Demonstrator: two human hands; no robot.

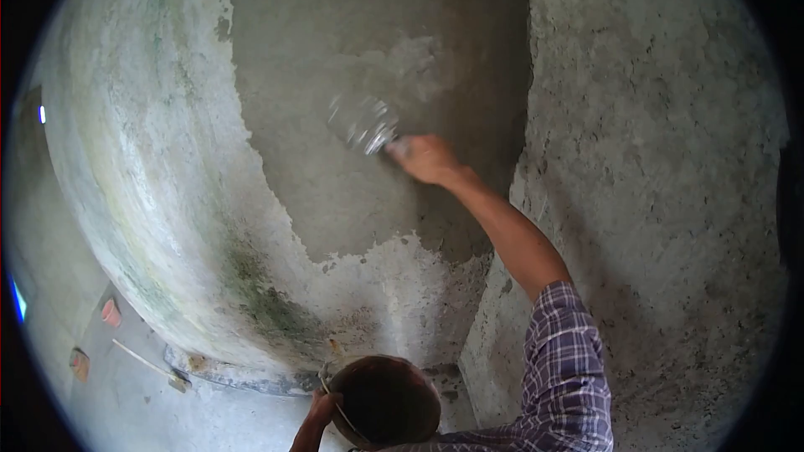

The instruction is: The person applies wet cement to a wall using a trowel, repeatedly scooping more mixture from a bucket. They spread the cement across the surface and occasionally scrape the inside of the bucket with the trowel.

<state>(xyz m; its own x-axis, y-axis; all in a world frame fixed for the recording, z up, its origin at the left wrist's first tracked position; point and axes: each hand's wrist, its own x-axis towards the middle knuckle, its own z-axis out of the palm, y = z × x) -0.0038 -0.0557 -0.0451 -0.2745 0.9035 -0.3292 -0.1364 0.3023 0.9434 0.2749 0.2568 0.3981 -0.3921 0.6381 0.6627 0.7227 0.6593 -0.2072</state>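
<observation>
My right hand (424,158) is closed round the handle end of a motion-blurred tool (365,124), whose shiny face is over the dark grey plaster patch (335,192) on the wall. Lighter smears mark the patch just above the tool. Low in the view, my left hand (327,404) grips the rim and wire handle of a dark bucket (385,400). The bucket's inside is dark, and its contents are hard to make out.
Rough old wall (653,159) meets the patch at a corner on the right. Mottled wall (151,134) stretches left. On the floor (218,414) at lower left are a pink bucket (110,312), a long-handled tool (142,356) and a brownish object (79,364).
</observation>
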